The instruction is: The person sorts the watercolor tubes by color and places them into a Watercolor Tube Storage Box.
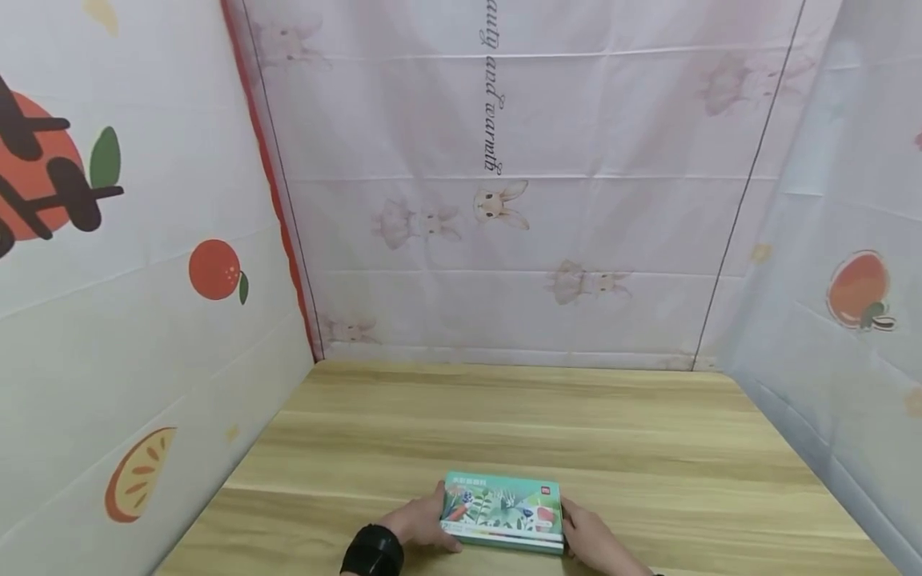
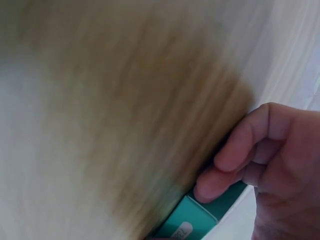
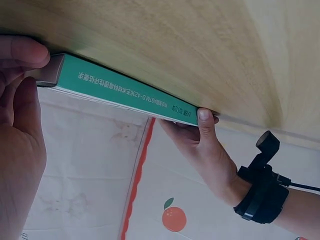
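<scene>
A flat green box (image 1: 502, 512) with printed plants, a white stripe and a small red logo lies close over the table in the head view. Its left end is gripped by my left hand (image 1: 425, 520), thumb at the near edge and fingers round the far side. My right hand (image 1: 594, 540) holds the opposite short end. In the right wrist view, the box's long green side (image 3: 125, 92) carries printed lettering, with the right thumb and fingers at one end. The left wrist view catches only a corner of the box (image 2: 192, 220) beside curled fingers (image 2: 240, 145).
The wood-grain table (image 1: 504, 424) stretches out beyond the box. A pale cloth with rabbit prints (image 1: 504, 280) hangs at its back edge, and fruit-printed cloths stand at the left (image 1: 151, 352) and right (image 1: 821, 320). A black strap (image 1: 373, 550) circles the left wrist.
</scene>
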### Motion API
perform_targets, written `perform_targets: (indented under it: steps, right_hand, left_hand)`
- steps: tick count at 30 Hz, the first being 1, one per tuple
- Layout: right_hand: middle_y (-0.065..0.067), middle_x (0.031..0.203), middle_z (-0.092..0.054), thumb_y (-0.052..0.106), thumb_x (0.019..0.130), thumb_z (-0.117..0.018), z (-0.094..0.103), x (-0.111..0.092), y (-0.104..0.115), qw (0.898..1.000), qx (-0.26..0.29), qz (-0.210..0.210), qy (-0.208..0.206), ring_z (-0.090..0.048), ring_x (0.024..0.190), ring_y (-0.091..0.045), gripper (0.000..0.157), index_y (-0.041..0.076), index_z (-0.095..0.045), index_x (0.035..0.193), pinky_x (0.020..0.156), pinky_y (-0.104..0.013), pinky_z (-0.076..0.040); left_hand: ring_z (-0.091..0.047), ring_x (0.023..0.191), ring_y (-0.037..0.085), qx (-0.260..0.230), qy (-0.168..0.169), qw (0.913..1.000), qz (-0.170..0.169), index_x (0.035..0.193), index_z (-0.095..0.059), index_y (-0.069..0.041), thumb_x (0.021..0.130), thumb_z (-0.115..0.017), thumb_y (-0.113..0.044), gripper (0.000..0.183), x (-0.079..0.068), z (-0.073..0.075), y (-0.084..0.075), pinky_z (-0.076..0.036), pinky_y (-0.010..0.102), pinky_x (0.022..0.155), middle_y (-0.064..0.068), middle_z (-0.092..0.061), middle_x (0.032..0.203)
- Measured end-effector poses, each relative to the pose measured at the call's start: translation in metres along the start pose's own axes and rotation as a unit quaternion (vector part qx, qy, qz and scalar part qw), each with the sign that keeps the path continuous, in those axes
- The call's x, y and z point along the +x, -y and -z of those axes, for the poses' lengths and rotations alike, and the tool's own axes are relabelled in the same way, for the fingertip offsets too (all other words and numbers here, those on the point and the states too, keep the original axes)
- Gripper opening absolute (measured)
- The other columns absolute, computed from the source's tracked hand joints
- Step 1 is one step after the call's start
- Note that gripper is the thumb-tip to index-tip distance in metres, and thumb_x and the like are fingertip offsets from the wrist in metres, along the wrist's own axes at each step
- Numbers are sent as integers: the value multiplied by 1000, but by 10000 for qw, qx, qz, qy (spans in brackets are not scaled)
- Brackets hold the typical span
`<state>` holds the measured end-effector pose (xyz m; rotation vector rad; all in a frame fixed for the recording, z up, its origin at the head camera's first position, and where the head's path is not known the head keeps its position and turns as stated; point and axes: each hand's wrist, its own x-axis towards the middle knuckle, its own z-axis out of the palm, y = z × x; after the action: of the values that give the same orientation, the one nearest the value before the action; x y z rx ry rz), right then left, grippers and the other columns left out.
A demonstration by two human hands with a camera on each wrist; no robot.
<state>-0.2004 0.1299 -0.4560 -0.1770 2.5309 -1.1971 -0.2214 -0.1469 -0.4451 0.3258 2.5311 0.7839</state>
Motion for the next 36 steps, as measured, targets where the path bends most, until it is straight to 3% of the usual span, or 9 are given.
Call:
perform_targets:
  steps: [8, 17, 29, 36]
  right_hand:
    - [-6, 66, -47, 5, 85, -37, 1, -4, 1, 10000, 18, 68, 9, -44, 46, -13, 42, -16, -26, 120, 41, -27, -39]
    - [-4, 59, -45, 5, 85, -36, 0, -9, 6, 9999, -22, 156, -67, -44, 46, -14, 42, -16, -24, 120, 41, -27, -39]
    - [-5, 58, -45, 4, 85, -35, -2, -11, 11, 9997, -69, 222, -21, -44, 45, -13, 42, -17, -24, 120, 40, -27, -40]
    - [-4, 59, -45, 5, 85, -35, -3, -11, 14, 9997, -23, 229, 38, -45, 46, -13, 42, -16, -23, 120, 40, -26, -40]
  left_hand:
    - [-37, 104, 36, 89, 4, 9999, -124, 126, -14, 9, 54, -72, -37, 103, -2, 1, -4, -27, 47, 84, 27, -38, 115]
    - [-36, 105, 35, 64, 86, 9999, 0, 128, -12, 6, 55, -72, -38, 104, -8, 6, -6, -27, 46, 85, 25, -36, 118]
    - [-36, 105, 35, -109, 93, 9999, -44, 128, -10, 6, 54, -72, -36, 106, -10, 7, -2, -26, 47, 85, 27, -35, 118]
    - [-36, 105, 35, 26, 69, 9999, -111, 128, -10, 7, 54, -72, -37, 105, -12, 7, -1, -27, 46, 86, 26, -36, 118]
